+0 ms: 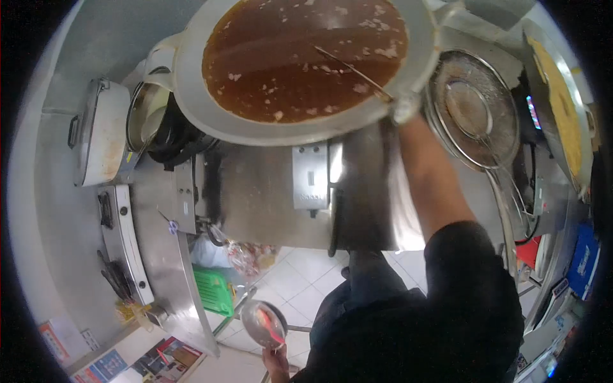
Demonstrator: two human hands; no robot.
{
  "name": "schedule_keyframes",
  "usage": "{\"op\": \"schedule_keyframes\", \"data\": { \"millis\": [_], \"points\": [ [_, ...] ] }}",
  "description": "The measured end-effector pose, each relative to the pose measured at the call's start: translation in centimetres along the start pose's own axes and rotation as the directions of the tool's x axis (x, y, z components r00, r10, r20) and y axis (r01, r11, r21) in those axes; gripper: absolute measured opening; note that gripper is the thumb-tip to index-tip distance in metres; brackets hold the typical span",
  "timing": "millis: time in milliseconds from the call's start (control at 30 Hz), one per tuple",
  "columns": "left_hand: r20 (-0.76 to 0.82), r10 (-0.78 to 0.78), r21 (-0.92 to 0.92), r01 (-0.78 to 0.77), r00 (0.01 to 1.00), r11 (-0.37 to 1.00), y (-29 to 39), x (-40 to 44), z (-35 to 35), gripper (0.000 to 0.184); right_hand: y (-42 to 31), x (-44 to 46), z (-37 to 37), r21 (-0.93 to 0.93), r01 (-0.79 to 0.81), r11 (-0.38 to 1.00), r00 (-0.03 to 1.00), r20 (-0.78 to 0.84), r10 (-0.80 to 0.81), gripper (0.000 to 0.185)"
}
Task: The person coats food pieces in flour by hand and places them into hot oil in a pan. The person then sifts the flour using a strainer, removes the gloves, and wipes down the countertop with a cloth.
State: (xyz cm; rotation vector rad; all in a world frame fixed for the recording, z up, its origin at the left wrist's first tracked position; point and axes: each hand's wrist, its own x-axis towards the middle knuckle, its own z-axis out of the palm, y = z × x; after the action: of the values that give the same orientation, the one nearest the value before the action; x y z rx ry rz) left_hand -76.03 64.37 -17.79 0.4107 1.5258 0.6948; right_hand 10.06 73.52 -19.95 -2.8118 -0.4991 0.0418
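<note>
A wide, pale metal pan (pixel 191 83) with loop handles holds brown liquid (pixel 287 70) with light bits floating in it. Over the pan's near right rim is my right hand (pixel 405 110), closed around the end of a thin metal rod (pixel 351 67). The rod slants into the liquid; the end in my grip is largely covered and bright. Low in the view, my left hand (pixel 276 362) grips a round metal bowl (pixel 250 327) by its edge, beside my body. A red and pinkish utensil (pixel 271 325) lies in that bowl, its exact kind unclear.
Right of the pan rest round wire strainers (pixel 456 105), their long handles pointing toward me. A large tray of yellow food (pixel 555 108) is at far right. On the left are a lidded metal container (pixel 105 131), a pot (pixel 137 118) and scissors (pixel 171 226). A green crate (pixel 214 292) stands below.
</note>
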Motion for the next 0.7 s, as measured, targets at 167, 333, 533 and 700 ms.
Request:
{"op": "schedule_keyframes", "data": {
  "millis": [167, 333, 533, 700],
  "points": [
    [0.047, 0.094, 0.994, -0.056, 0.994, 0.094, 6.2, -3.8, 1.8, 0.036, 6.2, 2.8, 0.3, -0.141, -0.148, 0.979, 0.988, -0.054, 0.142, 0.075],
    [-0.096, 0.061, 0.244, -0.036, 0.994, 0.969, 2.5, 1.9, -6.5, 0.03, -2.2, -7.5, 1.3, -0.24, 0.08, 0.968, 0.996, -0.028, -0.089, 0.072],
    [0.08, 0.122, 0.504, -0.145, 0.989, 0.852, 4.5, 5.5, -5.2, 0.03, -4.2, -30.2, -3.2, 0.019, 0.603, 0.797, 0.759, 0.296, -0.581, 0.073],
    [0.065, -0.022, -0.135, 0.03, 0.998, 0.99, 3.2, 8.2, -9.7, 0.029, 1.4, -44.0, -2.7, 0.572, 0.038, 0.819, 0.894, 0.346, -0.283, 0.047]
  ]
}}
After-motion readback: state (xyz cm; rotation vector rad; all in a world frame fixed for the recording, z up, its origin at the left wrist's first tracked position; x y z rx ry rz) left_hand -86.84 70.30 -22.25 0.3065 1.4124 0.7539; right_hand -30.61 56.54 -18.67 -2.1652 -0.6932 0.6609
